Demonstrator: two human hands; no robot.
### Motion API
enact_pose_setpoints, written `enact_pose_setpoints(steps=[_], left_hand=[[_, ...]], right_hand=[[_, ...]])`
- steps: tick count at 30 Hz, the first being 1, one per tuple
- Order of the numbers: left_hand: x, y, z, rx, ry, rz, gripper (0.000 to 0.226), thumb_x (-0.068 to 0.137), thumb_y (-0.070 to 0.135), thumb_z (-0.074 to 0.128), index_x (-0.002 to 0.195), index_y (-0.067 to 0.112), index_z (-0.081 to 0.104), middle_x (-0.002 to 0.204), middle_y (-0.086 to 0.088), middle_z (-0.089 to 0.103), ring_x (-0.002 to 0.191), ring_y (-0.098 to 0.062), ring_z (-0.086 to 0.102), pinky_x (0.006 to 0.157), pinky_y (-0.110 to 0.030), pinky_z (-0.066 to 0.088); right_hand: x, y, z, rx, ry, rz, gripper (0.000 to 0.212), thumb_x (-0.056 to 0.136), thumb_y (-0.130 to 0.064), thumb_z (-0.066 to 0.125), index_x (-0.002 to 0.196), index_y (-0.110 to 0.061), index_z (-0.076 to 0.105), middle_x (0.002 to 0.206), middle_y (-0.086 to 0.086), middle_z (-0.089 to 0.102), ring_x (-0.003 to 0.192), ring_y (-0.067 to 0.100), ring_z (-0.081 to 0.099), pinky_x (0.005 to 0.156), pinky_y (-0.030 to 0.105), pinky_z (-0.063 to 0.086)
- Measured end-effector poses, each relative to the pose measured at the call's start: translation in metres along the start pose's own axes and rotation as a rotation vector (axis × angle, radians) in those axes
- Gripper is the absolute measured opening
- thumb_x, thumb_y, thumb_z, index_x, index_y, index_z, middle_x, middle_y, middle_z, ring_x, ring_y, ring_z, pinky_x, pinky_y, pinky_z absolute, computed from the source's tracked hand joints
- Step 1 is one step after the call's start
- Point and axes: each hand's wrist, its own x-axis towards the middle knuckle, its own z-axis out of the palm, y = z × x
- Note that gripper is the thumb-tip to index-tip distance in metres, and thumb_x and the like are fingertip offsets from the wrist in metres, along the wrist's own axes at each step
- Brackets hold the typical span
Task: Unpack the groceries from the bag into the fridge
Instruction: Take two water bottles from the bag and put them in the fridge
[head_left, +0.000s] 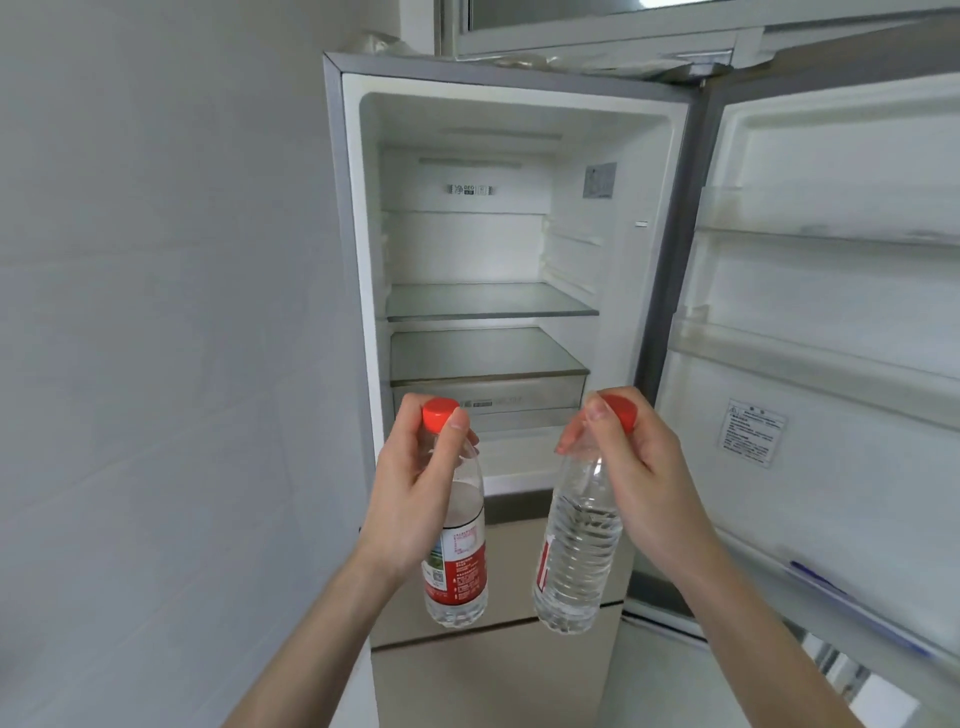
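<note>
Two clear water bottles with red caps and red labels hang in front of the open fridge (358, 218). My left hand (410, 483) grips the neck of the left bottle (460, 561), which is partly full. The right bottle (576, 551) is held by its neck in my right hand (639, 467) and tilts slightly left. Both bottles are level with the fridge's lower drawer front. The glass shelves (488, 306) inside hold nothing. No bag is in view.
The fridge door (831, 322) stands open to the right, with door racks along its inner side. A white wall (156, 312) runs close along the fridge's left side. A cabinet sits above the fridge. The closed lower compartment lies below the bottles.
</note>
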Motion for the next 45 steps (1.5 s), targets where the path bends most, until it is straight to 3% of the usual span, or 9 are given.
enact_pose_setpoints(steps=[5,10,17,26,30,37,41,45], left_hand=[[0.059,-0.021,0.029,0.012,0.004,0.003,0.031,0.098,0.047,0.051,0.103,0.016,0.056,0.091,-0.004,0.071,0.089,-0.016,0.069,0.085,-0.023,0.055],[0.113,-0.03,0.044,0.02,0.028,0.058,0.031,0.1,0.044,0.052,0.101,0.014,0.056,0.088,-0.008,0.071,0.089,-0.025,0.069,0.084,-0.031,0.056],[0.199,-0.037,0.044,-0.004,0.193,0.066,0.025,0.107,0.03,0.052,0.095,0.008,0.055,0.08,-0.014,0.07,0.08,-0.036,0.069,0.076,-0.042,0.058],[0.313,-0.054,0.028,-0.027,0.213,0.14,0.028,0.107,0.03,0.054,0.095,0.005,0.054,0.071,-0.013,0.066,0.071,-0.024,0.067,0.066,-0.034,0.054],[0.369,-0.052,0.021,-0.052,0.217,0.191,0.031,0.106,0.032,0.054,0.096,0.002,0.054,0.077,-0.023,0.068,0.071,-0.026,0.067,0.067,-0.036,0.054],[0.445,-0.053,0.023,-0.088,0.267,0.223,0.037,0.103,0.036,0.057,0.102,-0.001,0.055,0.076,-0.01,0.067,0.07,-0.021,0.068,0.072,-0.038,0.057],[0.473,-0.059,0.028,0.003,0.285,0.249,0.031,0.096,0.049,0.057,0.092,0.018,0.056,0.074,0.001,0.069,0.069,-0.018,0.07,0.085,-0.054,0.059],[0.494,-0.073,0.029,0.089,0.325,0.234,0.034,0.093,0.056,0.057,0.088,0.022,0.055,0.072,0.003,0.07,0.073,-0.021,0.07,0.085,-0.054,0.057]], right_hand=[[0.059,0.032,-0.007,0.038,-0.034,-0.007,0.039,0.099,-0.046,0.045,0.095,-0.012,0.063,0.084,-0.001,0.071,0.088,0.011,0.067,0.087,0.017,0.046],[0.13,0.046,-0.009,0.039,-0.053,-0.093,0.038,0.099,-0.045,0.045,0.098,-0.011,0.062,0.082,-0.001,0.072,0.085,0.009,0.068,0.083,0.012,0.044],[0.242,0.051,0.0,0.069,-0.095,-0.053,0.033,0.106,-0.043,0.05,0.095,-0.013,0.061,0.081,0.002,0.075,0.085,0.019,0.074,0.092,0.041,0.057],[0.349,0.075,0.035,0.086,-0.076,-0.066,0.036,0.103,-0.048,0.054,0.097,-0.014,0.062,0.083,0.003,0.077,0.082,0.022,0.075,0.097,0.054,0.055],[0.383,0.076,0.051,0.104,-0.04,-0.086,0.034,0.104,-0.046,0.054,0.099,-0.013,0.062,0.082,0.004,0.076,0.081,0.022,0.076,0.093,0.049,0.057],[0.435,0.085,0.073,0.071,0.05,-0.142,0.03,0.105,-0.045,0.052,0.1,-0.016,0.061,0.081,0.002,0.076,0.08,0.016,0.075,0.08,0.027,0.054],[0.465,0.098,0.081,0.069,0.076,-0.149,0.029,0.105,-0.044,0.053,0.099,-0.017,0.061,0.082,0.003,0.076,0.079,0.016,0.075,0.082,0.03,0.055],[0.495,0.114,0.093,0.058,0.076,-0.169,0.029,0.104,-0.046,0.054,0.098,-0.018,0.06,0.08,0.001,0.076,0.078,0.017,0.075,0.087,0.042,0.057]])
